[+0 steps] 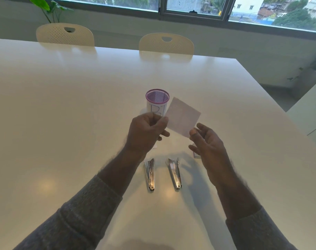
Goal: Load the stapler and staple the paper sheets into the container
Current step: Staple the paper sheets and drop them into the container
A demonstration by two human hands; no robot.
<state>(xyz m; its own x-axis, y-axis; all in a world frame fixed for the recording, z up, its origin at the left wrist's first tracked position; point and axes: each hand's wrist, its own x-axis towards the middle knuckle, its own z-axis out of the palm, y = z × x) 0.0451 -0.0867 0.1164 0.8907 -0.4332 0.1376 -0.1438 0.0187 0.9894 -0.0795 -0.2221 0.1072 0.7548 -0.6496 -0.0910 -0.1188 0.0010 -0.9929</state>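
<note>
The left hand (146,131) pinches the paper (182,117) up in the air, just in front of the purple cup (157,100). The right hand (206,143) is open beside it. Both staplers (174,173) lie below, pointing away.

Left hand (146,131) raised mid-frame, fingers curled with the thumb pinching; right hand (206,144) beside it, palm turned inward, fingers relaxed and spread (nothing gripped). Both forearms bare, grey sleeves pushed back.
</note>
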